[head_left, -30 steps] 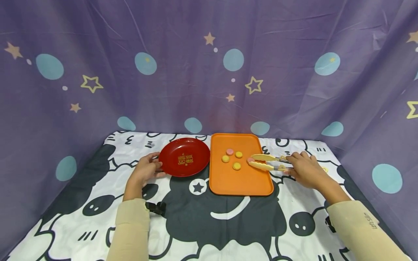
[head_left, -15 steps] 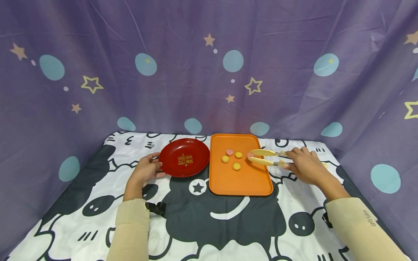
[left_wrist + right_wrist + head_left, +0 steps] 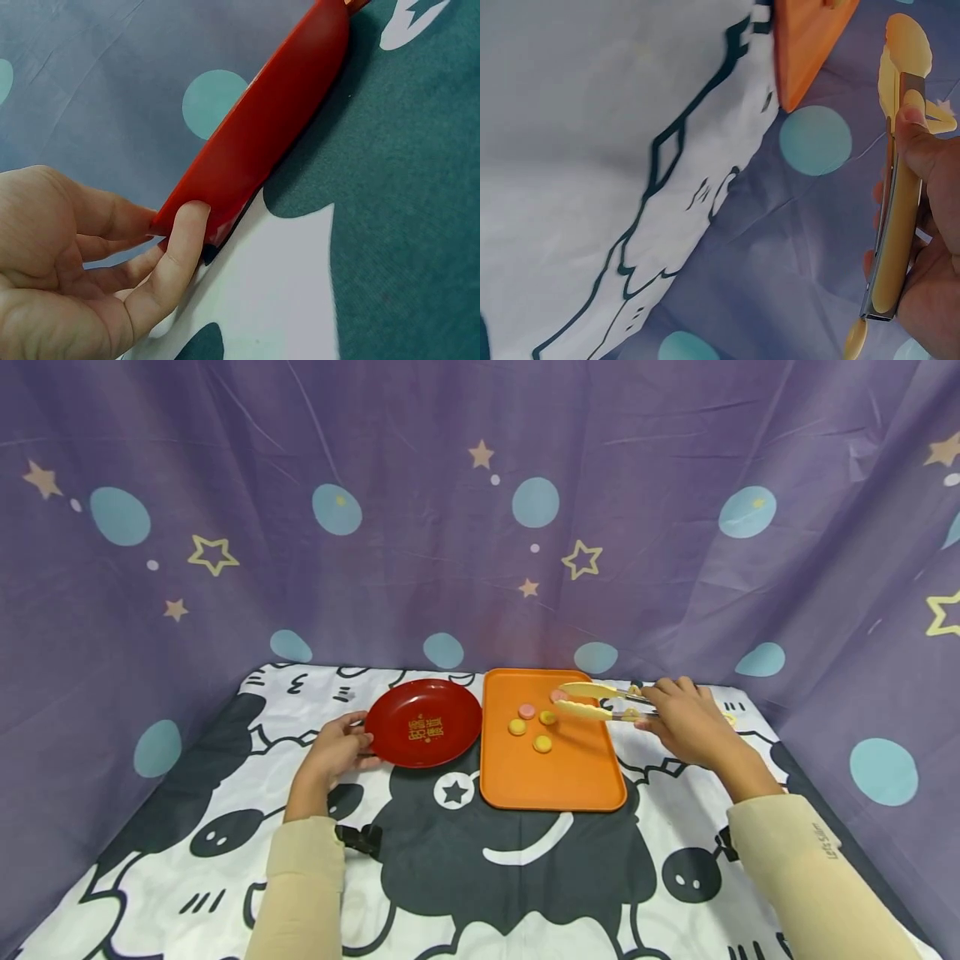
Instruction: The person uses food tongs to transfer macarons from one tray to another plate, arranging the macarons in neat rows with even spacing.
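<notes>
My left hand (image 3: pixel 336 752) pinches the left rim of a round red plate (image 3: pixel 390 727) with gold lettering. In the left wrist view the thumb and fingers lie on either side of the plate's edge (image 3: pixel 247 150). My right hand (image 3: pixel 686 722) grips yellow-tipped metal tongs (image 3: pixel 588 711) by their handles, seen closely in the right wrist view as tongs (image 3: pixel 896 217). Between the tong tips shows a pink macaron (image 3: pixel 558 695), over the upper part of an orange tray (image 3: pixel 555 785). On that tray lie another pink macaron (image 3: pixel 527 712) and three yellow macarons (image 3: pixel 542 743).
Plate and tray stand side by side on a table with a black-and-white cartoon cloth (image 3: pixel 525 877). A purple curtain (image 3: pixel 420 585) with stars and blue ovals rises behind the table and at both sides.
My right hand has moved up and left with the tongs, carrying the pink macaron from the tray's right edge toward its upper middle. The left hand and the plate's position stay the same.
</notes>
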Tool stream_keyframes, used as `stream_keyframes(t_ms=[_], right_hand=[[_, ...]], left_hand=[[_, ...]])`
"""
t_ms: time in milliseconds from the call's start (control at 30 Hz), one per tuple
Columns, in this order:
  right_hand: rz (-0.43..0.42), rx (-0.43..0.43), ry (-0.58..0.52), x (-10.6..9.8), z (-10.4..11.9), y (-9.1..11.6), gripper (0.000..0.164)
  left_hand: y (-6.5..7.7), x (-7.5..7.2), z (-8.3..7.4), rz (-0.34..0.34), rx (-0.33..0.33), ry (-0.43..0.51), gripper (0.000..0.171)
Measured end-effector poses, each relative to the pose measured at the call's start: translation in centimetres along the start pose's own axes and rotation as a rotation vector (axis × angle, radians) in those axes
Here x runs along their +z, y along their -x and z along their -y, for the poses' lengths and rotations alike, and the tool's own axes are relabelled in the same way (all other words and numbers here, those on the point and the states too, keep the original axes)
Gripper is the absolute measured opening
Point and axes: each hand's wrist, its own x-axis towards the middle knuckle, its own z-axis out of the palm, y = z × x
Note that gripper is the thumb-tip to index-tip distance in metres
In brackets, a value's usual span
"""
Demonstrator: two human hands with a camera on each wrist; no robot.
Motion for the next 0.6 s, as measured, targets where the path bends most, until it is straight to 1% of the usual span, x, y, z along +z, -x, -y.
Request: stream_keyframes(t_ms=[333,500,600], right_hand=[[0.013,-0.019,-0.007,-0.8,2.9,-2.6,0.054],[-0.001,-0.042,-0.027,-0.9,4.2,-3.8,0.054],[0.005,-0.051,-0.038,-0.8,5.1,-4.6,0.054]], left_hand=[[-0.1,-0.1,0.2,0.003,0.005,-0.001,0.061],[-0.1,-0.1,0.2,0.003,0.002,-0.005,0.061],[-0.1,-0.1,0.2,0.003,0.002,-0.007,0.061]])
